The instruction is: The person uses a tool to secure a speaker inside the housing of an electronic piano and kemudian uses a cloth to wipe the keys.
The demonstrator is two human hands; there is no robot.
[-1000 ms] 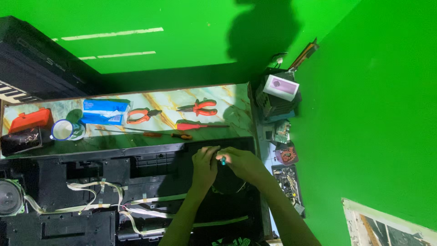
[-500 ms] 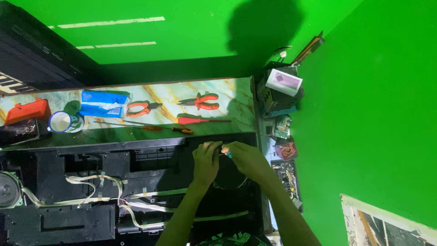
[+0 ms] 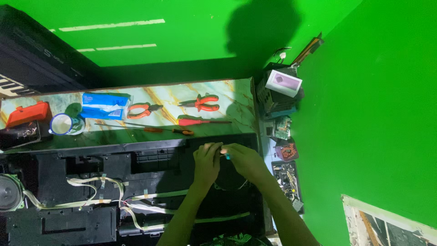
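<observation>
My left hand (image 3: 207, 159) and my right hand (image 3: 242, 160) meet over the right part of an opened black electronic keyboard chassis (image 3: 150, 155), above a round speaker (image 3: 230, 180). A small tool with a blue-green tip (image 3: 226, 156) is pinched in my right hand's fingers. My left hand's fingers curl close beside that tip; what they touch is hidden. Flat pale ribbon cables (image 3: 114, 191) run across the chassis to the left of my arms.
On the marble-patterned table (image 3: 236, 98) lie two orange pliers (image 3: 202, 102) (image 3: 141, 109), red and orange screwdrivers (image 3: 200, 121), a blue packet (image 3: 104, 105), a cup (image 3: 61, 124) and an orange case (image 3: 27, 114). Circuit boards and a white box (image 3: 283, 83) are stacked at right. Another speaker (image 3: 9, 191) is at left.
Both hands stay together at the same spot over the chassis; only the view has shifted slightly. The tool remains in my right hand.
</observation>
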